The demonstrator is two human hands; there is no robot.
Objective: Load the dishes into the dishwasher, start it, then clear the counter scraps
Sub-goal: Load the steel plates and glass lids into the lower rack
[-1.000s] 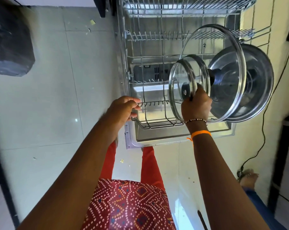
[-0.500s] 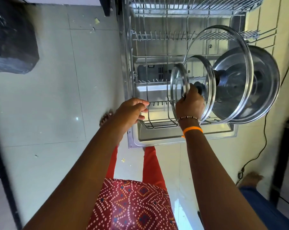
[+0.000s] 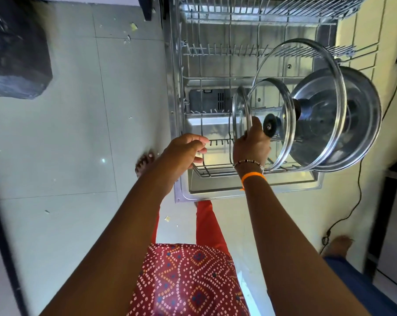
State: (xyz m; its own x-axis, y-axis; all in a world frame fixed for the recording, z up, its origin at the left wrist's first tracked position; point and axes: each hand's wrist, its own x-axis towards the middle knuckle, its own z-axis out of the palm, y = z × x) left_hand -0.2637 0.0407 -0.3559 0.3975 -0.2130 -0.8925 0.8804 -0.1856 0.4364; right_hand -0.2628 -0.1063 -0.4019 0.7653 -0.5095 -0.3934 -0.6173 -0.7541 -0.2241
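The dishwasher's lower rack point(image 3: 206, 172) is pulled out over the open door point(image 3: 215, 195). Several lids stand on edge in its right half. From left to right they are a small glass lid point(image 3: 241, 110), a medium glass lid point(image 3: 284, 106) with a black knob, a large glass lid point(image 3: 325, 62) and a steel lid point(image 3: 364, 124). My right hand point(image 3: 252, 147) grips the small glass lid at its lower rim. My left hand point(image 3: 184, 153) hovers at the rack's front left corner with loosely curled fingers and holds nothing.
The upper rack point(image 3: 261, 10) juts out above. A black bag point(image 3: 15, 53) sits on the floor at the left. Small scraps point(image 3: 133, 26) lie on the tiles. A black cable point(image 3: 352, 208) and another person's foot point(image 3: 338, 245) are at the right.
My right hand has slid left from the knob area to the small lid's rim, and that lid now stands nearly edge-on. My left hand has barely moved.
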